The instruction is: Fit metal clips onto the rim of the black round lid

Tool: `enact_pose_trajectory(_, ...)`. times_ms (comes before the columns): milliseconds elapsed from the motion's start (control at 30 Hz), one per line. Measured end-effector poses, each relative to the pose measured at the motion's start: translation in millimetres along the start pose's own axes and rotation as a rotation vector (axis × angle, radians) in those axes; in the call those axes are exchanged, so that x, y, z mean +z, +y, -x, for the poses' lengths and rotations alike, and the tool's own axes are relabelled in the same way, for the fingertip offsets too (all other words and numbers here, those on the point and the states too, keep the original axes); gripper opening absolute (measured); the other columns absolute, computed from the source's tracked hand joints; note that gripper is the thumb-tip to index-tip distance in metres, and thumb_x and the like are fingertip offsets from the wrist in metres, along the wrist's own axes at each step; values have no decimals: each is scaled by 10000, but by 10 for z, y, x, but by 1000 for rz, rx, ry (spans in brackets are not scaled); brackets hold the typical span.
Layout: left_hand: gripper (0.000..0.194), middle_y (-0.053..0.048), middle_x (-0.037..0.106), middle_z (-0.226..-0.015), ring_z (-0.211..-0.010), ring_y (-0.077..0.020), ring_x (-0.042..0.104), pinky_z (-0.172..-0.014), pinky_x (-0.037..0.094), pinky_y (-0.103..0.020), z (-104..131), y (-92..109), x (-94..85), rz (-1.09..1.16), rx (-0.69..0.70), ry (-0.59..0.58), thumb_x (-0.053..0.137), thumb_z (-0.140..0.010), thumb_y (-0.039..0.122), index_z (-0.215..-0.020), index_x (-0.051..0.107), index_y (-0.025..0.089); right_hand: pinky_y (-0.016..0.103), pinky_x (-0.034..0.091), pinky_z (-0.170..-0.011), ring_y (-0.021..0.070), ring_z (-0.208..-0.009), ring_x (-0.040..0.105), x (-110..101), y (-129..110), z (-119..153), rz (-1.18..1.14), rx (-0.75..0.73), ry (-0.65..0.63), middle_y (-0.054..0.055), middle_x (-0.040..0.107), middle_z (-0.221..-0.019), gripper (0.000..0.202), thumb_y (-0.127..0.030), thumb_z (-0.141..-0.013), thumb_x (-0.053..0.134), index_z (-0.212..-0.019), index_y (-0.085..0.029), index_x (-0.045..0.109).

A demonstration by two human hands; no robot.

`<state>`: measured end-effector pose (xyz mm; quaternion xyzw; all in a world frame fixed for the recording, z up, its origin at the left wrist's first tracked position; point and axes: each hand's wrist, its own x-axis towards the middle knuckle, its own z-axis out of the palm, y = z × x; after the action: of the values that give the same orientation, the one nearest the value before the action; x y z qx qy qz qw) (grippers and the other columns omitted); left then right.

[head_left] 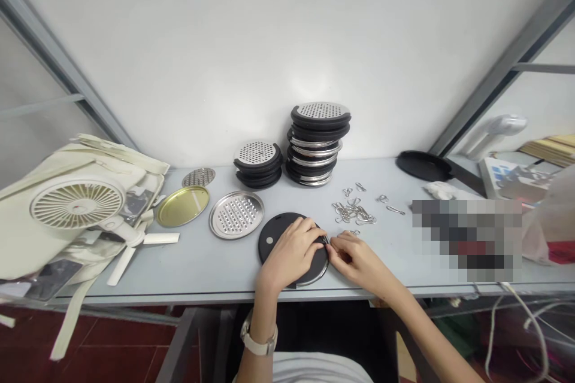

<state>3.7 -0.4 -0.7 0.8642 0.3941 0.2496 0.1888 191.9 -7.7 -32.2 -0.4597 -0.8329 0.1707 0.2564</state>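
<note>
A round black disc (272, 251) with a pale dot and a metal rim lies near the table's front edge. Across its top rests my left hand (294, 250), fingers bent and closed near the right rim over a small metal piece. My right hand (351, 256) meets it at that rim, thumb and forefinger pinched; what they hold is too small to make out. Several metal wire clips (353, 211) lie loose just beyond my right hand. Left of the disc is a round metal grater plate (236, 215).
At the back stand a tall stack of black and metal discs (318, 143) and a shorter stack (257, 164). A gold lid (183, 206), a fan (77, 204) and a bag (27, 191) are left. Right are a black pan (423, 166) and a plastic bag (550, 209).
</note>
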Motion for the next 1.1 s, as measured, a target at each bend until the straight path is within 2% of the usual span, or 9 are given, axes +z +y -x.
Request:
enact_pose_trajectory(200,227,-46,554,-1011,-1001,-200,499,-889,435,-369,3,-14,3,10,-9,2,436,-932,169,-1104,580,208,283,382,-575,149,-548,433,-10,0,-21,-25,35,9,-34,410,-532,365,-268,-946,399,-593,-223,321)
enact_pose_trajectory(367,216,-47,556,-1014,-1003,-199,501,-893,433,-362,8,-21,11,15,-6,12,441,-932,172,-1095,579,205,290,388,-607,153,-565,447,-16,-4,-21,-33,44,-7,-30,420,-549,377,-296,-971,359,-603,-221,322)
enact_pose_trajectory(767,226,-40,558,-1021,-995,-189,494,-892,431,-339,1,-16,-1,2,-2,-1,441,-937,175,-1119,573,201,296,382,-624,162,-588,447,-35,-18,-3,-45,15,-21,-32,401,-554,333,-241,-934,397,-617,-225,297)
enact_pose_trajectory(1100,209,-21,545,-994,-943,-188,498,-847,426,-344,33,108,14,-145,-81,38,455,-940,212,-1114,570,231,293,367,-643,161,-607,427,1,15,-8,-58,52,-44,-41,354,-555,332,-253,-943,373,-631,-224,264)
